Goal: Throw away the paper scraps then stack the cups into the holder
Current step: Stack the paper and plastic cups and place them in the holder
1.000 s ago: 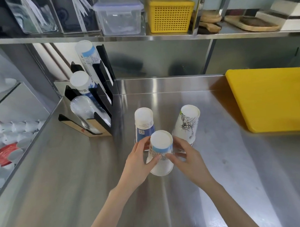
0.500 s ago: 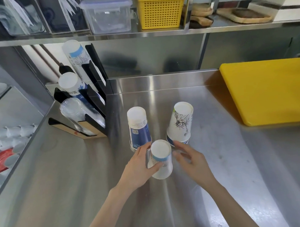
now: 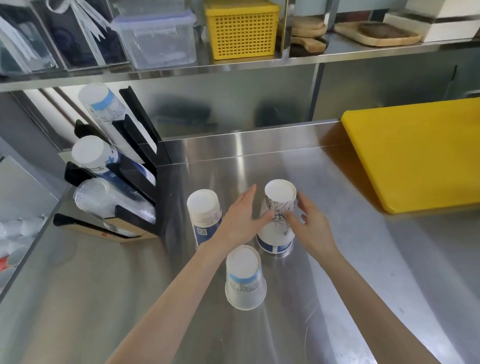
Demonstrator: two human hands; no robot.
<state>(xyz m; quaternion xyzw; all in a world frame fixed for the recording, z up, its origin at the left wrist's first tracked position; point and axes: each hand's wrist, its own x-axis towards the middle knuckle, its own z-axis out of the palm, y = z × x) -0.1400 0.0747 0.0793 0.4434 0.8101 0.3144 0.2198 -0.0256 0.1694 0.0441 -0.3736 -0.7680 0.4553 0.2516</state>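
Three upside-down paper cup stacks stand on the steel counter (image 3: 128,294). A short white cup with a blue band (image 3: 245,277) stands nearest me, free of both hands. A blue-label cup stack (image 3: 204,213) is behind it on the left. A cup stack with a black sketch print (image 3: 280,196) is on the right. My left hand (image 3: 240,222) and right hand (image 3: 308,225) flank the sketch-print stack, fingers spread, thumbs touching its front. The black cup holder (image 3: 140,169) at the left holds two paper cup rows and one clear cup row. No paper scraps show.
A yellow cutting board (image 3: 423,153) covers the counter's right rear. The shelf above carries a yellow basket (image 3: 241,32), a clear lidded box (image 3: 157,37) and wooden boards. Below the counter's left edge lie more cups (image 3: 6,230).
Both hands let go of the short blue-band cup, which now stands nearer me, and moved forward to the sketch-print stack. The camera tilted down.
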